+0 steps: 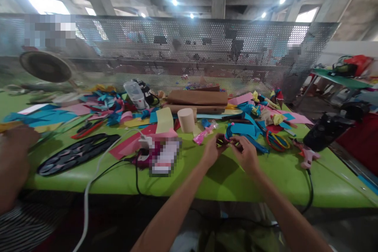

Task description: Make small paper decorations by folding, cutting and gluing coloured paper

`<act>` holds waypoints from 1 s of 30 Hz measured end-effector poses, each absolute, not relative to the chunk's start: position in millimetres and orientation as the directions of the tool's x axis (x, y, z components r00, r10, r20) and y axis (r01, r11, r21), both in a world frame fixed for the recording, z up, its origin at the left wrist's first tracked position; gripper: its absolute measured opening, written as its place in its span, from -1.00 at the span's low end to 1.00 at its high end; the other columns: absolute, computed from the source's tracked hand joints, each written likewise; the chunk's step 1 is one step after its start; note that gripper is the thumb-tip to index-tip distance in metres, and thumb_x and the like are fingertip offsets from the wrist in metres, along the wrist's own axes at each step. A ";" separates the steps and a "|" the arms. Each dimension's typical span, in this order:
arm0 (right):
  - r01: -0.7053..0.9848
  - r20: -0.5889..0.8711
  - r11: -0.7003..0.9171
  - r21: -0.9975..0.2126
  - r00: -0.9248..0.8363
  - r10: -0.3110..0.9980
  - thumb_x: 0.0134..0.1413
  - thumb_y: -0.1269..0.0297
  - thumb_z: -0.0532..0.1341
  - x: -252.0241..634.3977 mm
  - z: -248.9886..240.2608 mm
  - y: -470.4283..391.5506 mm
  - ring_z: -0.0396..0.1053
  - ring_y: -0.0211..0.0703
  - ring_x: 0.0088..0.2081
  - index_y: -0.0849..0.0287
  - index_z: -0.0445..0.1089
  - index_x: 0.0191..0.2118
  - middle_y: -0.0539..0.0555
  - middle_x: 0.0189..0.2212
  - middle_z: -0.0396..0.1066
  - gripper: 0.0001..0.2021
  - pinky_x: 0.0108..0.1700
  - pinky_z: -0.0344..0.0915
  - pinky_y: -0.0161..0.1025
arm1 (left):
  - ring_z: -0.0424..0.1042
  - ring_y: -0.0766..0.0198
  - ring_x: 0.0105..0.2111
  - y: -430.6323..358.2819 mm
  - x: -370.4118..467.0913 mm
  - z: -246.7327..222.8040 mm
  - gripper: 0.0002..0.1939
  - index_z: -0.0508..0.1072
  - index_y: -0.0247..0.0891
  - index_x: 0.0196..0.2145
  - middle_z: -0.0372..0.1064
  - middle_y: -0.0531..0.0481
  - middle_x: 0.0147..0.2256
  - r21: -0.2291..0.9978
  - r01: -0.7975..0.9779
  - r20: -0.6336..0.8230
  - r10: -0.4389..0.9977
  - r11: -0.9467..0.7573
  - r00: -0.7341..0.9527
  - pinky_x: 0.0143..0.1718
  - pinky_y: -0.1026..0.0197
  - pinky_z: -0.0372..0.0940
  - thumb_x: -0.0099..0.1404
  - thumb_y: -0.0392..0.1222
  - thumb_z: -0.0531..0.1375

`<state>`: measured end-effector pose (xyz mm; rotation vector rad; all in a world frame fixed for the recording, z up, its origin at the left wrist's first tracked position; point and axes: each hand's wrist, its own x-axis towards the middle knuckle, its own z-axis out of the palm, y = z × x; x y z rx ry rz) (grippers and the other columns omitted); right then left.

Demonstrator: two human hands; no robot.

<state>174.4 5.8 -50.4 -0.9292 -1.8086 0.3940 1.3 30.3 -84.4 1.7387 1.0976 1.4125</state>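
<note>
My left hand (215, 147) and my right hand (244, 150) meet above the green table (189, 185), fingertips pinched together. Between them is a small curled piece of blue paper (228, 130) with a bit of pink at its lower end. The fingers hide part of it. Flat blue paper strips (245, 130) lie just behind my right hand. Left of my hands rests a pink and blue paper piece (203, 134) with clear wrap. A cream paper roll (186, 120) stands upright behind that.
A pink glue gun (308, 155), colourful-handled scissors (277, 140) and a black bottle (327, 130) are at right. A phone (165, 158), white cable (90, 189) and black oval mat (78, 153) are at left. Another person's arm (14, 161) reaches in at far left.
</note>
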 end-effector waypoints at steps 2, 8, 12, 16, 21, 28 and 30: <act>0.411 0.641 0.650 -0.640 -0.181 0.746 0.25 0.35 0.18 174.4 -49.9 5.6 0.45 -0.11 -0.25 0.08 0.47 -0.03 0.11 -0.19 0.48 -0.78 -0.23 0.42 -0.21 | 0.46 0.29 -0.32 30.3 1.5 -84.2 -0.62 0.41 -0.28 -0.08 0.51 -0.08 -0.24 0.873 0.200 0.439 0.895 -0.445 0.077 -0.25 0.24 0.36 0.21 -0.11 0.37; 0.407 0.641 0.651 -0.640 -0.184 0.745 0.25 0.36 0.18 174.6 -50.6 5.2 0.45 -0.13 -0.27 0.07 0.46 -0.02 0.10 -0.19 0.48 -0.77 -0.26 0.42 -0.22 | 0.46 0.28 -0.33 29.7 1.9 -81.4 -0.63 0.42 -0.29 -0.12 0.51 -0.09 -0.24 0.876 0.208 0.434 0.899 -0.436 0.057 -0.26 0.23 0.36 0.19 -0.09 0.39; 0.409 0.639 0.650 -0.641 -0.185 0.746 0.26 0.35 0.18 174.7 -51.7 5.6 0.45 -0.11 -0.25 0.06 0.46 -0.02 0.10 -0.20 0.48 -0.78 -0.24 0.42 -0.20 | 0.45 0.28 -0.33 30.8 1.5 -83.5 -0.63 0.42 -0.28 -0.12 0.49 -0.08 -0.25 0.876 0.201 0.436 0.898 -0.438 0.059 -0.27 0.24 0.35 0.19 -0.08 0.38; 0.416 0.633 0.649 -0.637 -0.197 0.748 0.26 0.35 0.18 174.4 -51.2 5.2 0.45 -0.12 -0.26 0.06 0.47 -0.02 0.09 -0.19 0.47 -0.78 -0.23 0.42 -0.20 | 0.44 0.29 -0.33 31.9 0.9 -85.2 -0.65 0.42 -0.28 -0.13 0.48 -0.06 -0.26 0.870 0.208 0.444 0.894 -0.447 0.060 -0.28 0.24 0.35 0.20 -0.11 0.38; 0.422 0.634 0.647 -0.634 -0.196 0.748 0.26 0.35 0.18 174.7 -49.5 3.9 0.44 -0.13 -0.28 0.08 0.47 -0.05 0.11 -0.19 0.48 -0.80 -0.25 0.43 -0.21 | 0.45 0.29 -0.33 30.2 1.1 -83.3 -0.66 0.43 -0.28 -0.13 0.48 -0.06 -0.25 0.877 0.211 0.428 0.901 -0.432 0.065 -0.27 0.25 0.35 0.19 -0.13 0.38; 0.429 0.627 0.639 -0.639 -0.191 0.755 0.25 0.32 0.19 175.4 -50.6 5.7 0.45 -0.13 -0.29 0.08 0.47 -0.02 0.10 -0.20 0.48 -0.78 -0.24 0.42 -0.21 | 0.47 0.28 -0.31 27.2 1.4 -78.6 -0.70 0.42 -0.26 -0.13 0.51 -0.05 -0.25 0.880 0.203 0.427 0.902 -0.430 0.059 -0.26 0.25 0.36 0.19 -0.21 0.36; 0.429 0.629 0.638 -0.639 -0.186 0.755 0.25 0.31 0.20 175.1 -51.1 6.0 0.45 -0.12 -0.29 0.08 0.48 -0.05 0.10 -0.21 0.48 -0.80 -0.24 0.42 -0.21 | 0.48 0.28 -0.31 27.7 1.4 -78.9 -0.70 0.42 -0.26 -0.14 0.52 -0.05 -0.25 0.880 0.202 0.426 0.902 -0.430 0.068 -0.27 0.25 0.36 0.19 -0.24 0.36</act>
